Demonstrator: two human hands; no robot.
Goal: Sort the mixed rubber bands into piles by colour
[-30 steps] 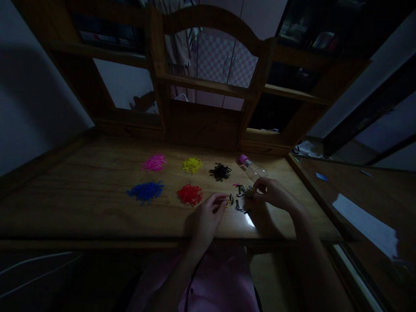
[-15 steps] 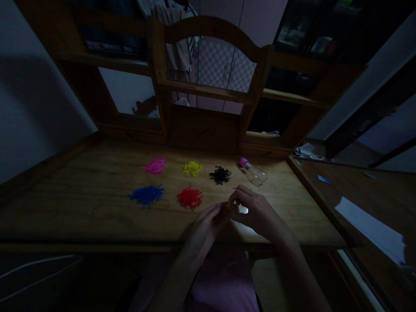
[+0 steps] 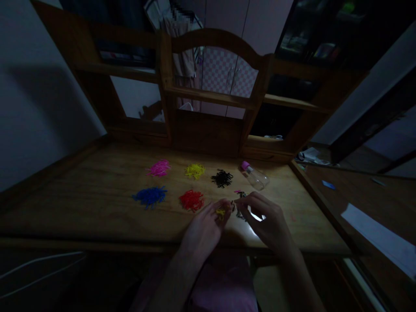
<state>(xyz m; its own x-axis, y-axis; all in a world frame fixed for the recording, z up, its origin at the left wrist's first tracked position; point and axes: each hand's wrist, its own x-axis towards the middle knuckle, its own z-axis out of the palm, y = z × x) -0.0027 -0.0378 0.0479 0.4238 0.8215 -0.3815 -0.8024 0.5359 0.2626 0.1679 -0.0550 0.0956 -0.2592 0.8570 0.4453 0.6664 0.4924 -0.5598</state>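
My left hand (image 3: 203,227) is cupped, palm up, with several small yellow rubber bands (image 3: 220,213) in it. A small dark band (image 3: 232,205) shows at its fingertips. Just to the right is my right hand (image 3: 264,216), its thumb and fingers brought together over the table; what they pinch, if anything, is too small to make out. Below and beside those fingertips lies a loose group of black bands (image 3: 241,211), with a pink band (image 3: 238,191) behind it.
Piles of pink (image 3: 159,168), yellow (image 3: 195,170), black (image 3: 222,178), blue (image 3: 150,196) and red bands (image 3: 191,200) lie on the wooden table (image 3: 107,186). A clear bottle with a pink cap (image 3: 256,177) lies at the back right. A wooden shelf frame (image 3: 208,125) rises behind.
My right hand has drawn away to the right from my left hand. My left palm has opened to view, showing the yellow bands. The black bands beneath my right hand now show.
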